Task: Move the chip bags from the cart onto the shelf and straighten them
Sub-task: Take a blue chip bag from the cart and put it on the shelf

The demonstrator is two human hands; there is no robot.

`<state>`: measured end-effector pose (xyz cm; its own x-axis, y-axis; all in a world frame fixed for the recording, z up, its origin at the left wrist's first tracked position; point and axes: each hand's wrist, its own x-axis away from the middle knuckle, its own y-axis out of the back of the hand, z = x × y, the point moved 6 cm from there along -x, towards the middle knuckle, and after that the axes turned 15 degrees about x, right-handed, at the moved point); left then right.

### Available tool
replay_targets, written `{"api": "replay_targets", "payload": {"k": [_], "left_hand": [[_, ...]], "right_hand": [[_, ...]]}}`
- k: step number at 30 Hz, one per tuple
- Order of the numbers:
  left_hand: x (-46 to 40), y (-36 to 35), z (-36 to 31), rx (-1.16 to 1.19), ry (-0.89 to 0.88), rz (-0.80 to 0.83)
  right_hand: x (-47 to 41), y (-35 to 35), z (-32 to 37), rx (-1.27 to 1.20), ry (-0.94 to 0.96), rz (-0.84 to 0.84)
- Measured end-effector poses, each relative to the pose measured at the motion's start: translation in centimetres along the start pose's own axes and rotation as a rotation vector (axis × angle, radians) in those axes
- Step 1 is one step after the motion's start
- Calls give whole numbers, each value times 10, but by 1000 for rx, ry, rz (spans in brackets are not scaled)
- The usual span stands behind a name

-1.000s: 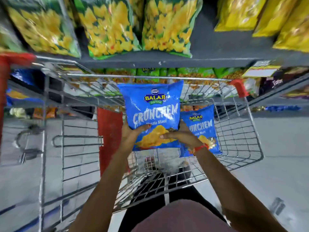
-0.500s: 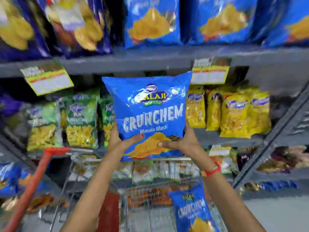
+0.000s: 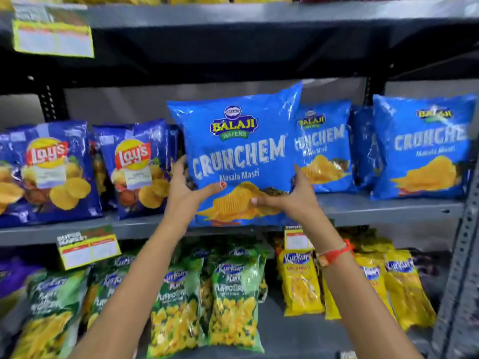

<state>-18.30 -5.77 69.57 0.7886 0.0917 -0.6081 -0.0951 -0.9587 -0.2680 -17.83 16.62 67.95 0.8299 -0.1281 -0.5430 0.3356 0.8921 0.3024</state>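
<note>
Shelf (image 3: 375, 208): grey steel rack, three tiers in view. Middle tier carries dark blue Lay's bags (image 3: 49, 172) at left and two upright Crunchem bags (image 3: 425, 149) at right, with a gap between the two groups. Lower tier holds green Kurkure bags (image 3: 233, 304) at left and yellow Kurkure packs (image 3: 300, 283) at right, leaning loosely. Price tags (image 3: 88, 248) clip to the tier edges. Cart not in view.

Held bag (image 3: 238, 156): blue Crunchem, upright, face out, tilted slightly, in front of the gap; its bottom edge overlaps the middle tier's front lip. Whether it rests on the tier cannot be told.

Left hand (image 3: 184, 193) grips the bag's lower left edge, thumb across the front. Right hand (image 3: 290, 198) grips the lower right, fingers spread over the face.

Risks, as judged: the gap looks narrower than the bag, so pushing in could knock the neighbouring Lay's bag or the near Crunchem bag askew. Letting go with the base only on the lip could let the bag tip forward and fall onto the lower tier. A hard squeeze could crush the chips.
</note>
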Motion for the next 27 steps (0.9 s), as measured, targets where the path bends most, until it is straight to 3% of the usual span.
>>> {"api": "replay_targets", "payload": {"k": [6,10,14,18,22,27], "left_hand": [[-55,6,9,-78,-13,-68],[-58,15,28,-221,35,-67],[-45,13,27,-376,-30,-111],[-7,7,14,-452,-230,-256],[52,-4,17,-351,-476,-253],[130,-9,86,-322,-340,-207]], "right_hand": [[-50,-25,1,50,-49,-24],[-55,-46,-18,56,-98,-8],[-52,-48,-22,61,-97,-53],[-29,-30,-6,93,32,-204],[21,-13,-16,30,124,-315],[88,-15,-76,34,26,-261]]}}
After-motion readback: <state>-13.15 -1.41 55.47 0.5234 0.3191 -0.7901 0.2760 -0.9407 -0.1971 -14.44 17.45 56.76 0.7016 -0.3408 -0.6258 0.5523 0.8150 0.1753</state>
